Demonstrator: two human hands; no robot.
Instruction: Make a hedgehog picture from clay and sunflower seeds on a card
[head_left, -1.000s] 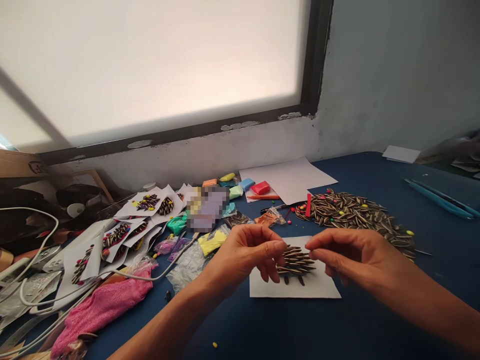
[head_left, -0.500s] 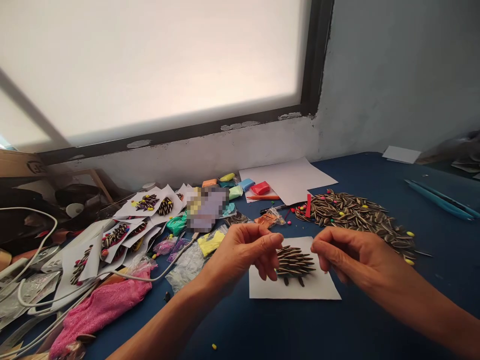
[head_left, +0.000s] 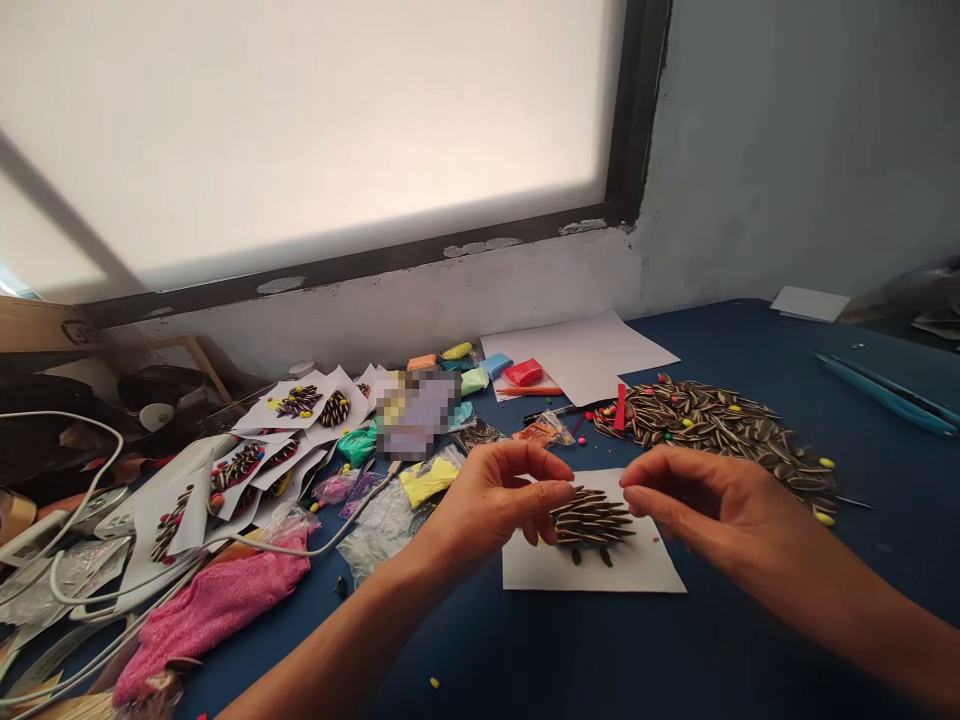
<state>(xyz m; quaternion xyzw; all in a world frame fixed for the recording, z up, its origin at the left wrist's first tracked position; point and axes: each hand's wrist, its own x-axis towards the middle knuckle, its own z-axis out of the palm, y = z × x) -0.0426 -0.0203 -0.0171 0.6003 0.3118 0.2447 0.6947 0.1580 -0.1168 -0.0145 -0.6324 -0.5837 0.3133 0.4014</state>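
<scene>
A hedgehog-like shape of striped sunflower seeds (head_left: 594,518), with two dark seeds like feet below it, lies on a small white paper sheet (head_left: 525,572). Over its left end is my left hand (head_left: 514,495), thumb and index finger pinched together. My right hand (head_left: 694,500) hovers above the sheet's right side, its thumb and fingertips likewise pressed together. Whatever either pinch holds, if anything, is too small to make out. A tiny pinkish speck shows on the paper near the right fingers. Behind my right hand spreads a pile of loose sunflower seeds (head_left: 705,425) mixed with coloured pieces.
Left on the blue table stand finished seed pictures on paper (head_left: 240,465), a pink cloth (head_left: 217,620) and a white cable (head_left: 330,548). Packets of coloured clay, including a red block (head_left: 523,372), lie toward the wall. A blue tweezer-like tool (head_left: 889,395) rests far right.
The view has shifted slightly. My hands stay over the paper, with the left fingertips a little farther over the seed shape and the right fingers raised slightly.
</scene>
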